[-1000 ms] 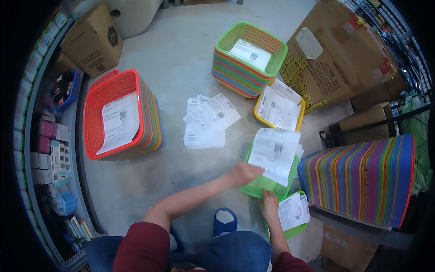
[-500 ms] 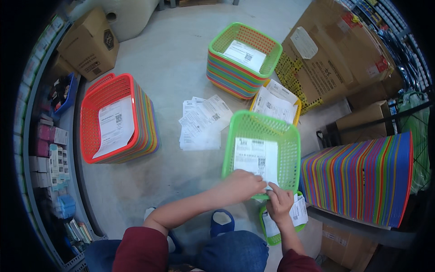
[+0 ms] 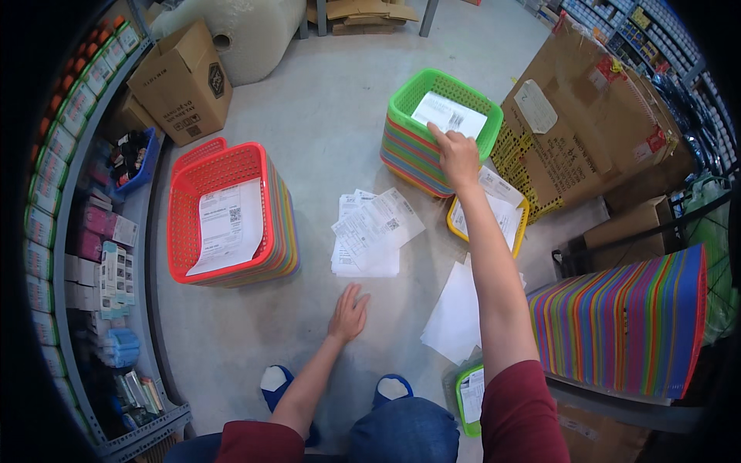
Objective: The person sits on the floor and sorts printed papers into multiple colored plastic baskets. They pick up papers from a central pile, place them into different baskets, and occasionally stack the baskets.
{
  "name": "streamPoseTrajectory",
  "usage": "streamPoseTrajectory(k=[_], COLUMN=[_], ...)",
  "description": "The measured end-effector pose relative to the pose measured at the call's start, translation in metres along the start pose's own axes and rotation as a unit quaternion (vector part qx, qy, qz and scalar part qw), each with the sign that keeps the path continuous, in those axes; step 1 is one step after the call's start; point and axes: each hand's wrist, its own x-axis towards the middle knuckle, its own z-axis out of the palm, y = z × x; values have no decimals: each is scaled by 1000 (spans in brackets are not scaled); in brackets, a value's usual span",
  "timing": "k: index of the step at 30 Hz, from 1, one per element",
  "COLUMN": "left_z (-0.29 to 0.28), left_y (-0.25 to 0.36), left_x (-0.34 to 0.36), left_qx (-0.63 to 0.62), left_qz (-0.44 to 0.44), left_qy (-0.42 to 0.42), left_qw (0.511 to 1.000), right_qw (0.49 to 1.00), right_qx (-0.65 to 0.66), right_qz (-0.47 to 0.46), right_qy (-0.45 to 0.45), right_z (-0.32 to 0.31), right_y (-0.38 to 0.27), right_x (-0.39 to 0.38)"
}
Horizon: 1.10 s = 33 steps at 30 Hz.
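My right hand reaches over the near rim of a green plastic basket on top of a stack of coloured baskets. Its forefinger points out over a printed sheet inside, while the other fingers curl at the rim; the thumb is hidden. My left hand hovers low over the floor with its fingers stretched out, holding nothing. Just beyond it lies a loose pile of printed sheets. Paler sheets lie on the floor beside my right forearm.
A red basket with a sheet tops the stack at left. A yellow basket holds papers. Near my right sleeve sits a small green basket. Nested baskets lie sideways at right, below a large carton. Shelving runs along the left.
The green basket that both hands held before me is now on the far stack, with my right hand at it. My left hand has let go and moved left. Pale floor sheets have come into sight.
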Motion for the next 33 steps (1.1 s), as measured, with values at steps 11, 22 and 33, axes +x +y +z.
streamPoseTrajectory(k=[11,22,33], left_z=[28,15,19], left_y=[-14,-2,-14], left_x=[-17,-8,-16], left_qx=[34,39,-3], left_qz=[-112,-97,-91], left_qy=[-74,-79,-51], left_qw=[990,991,995], right_qw=[965,896,861], right_qx=[-257,-235,-418], right_qz=[45,355,134], right_qy=[32,-129,256], right_z=[-359,-531,-512], right_y=[29,69,9], right_x=[-82,-182,-184])
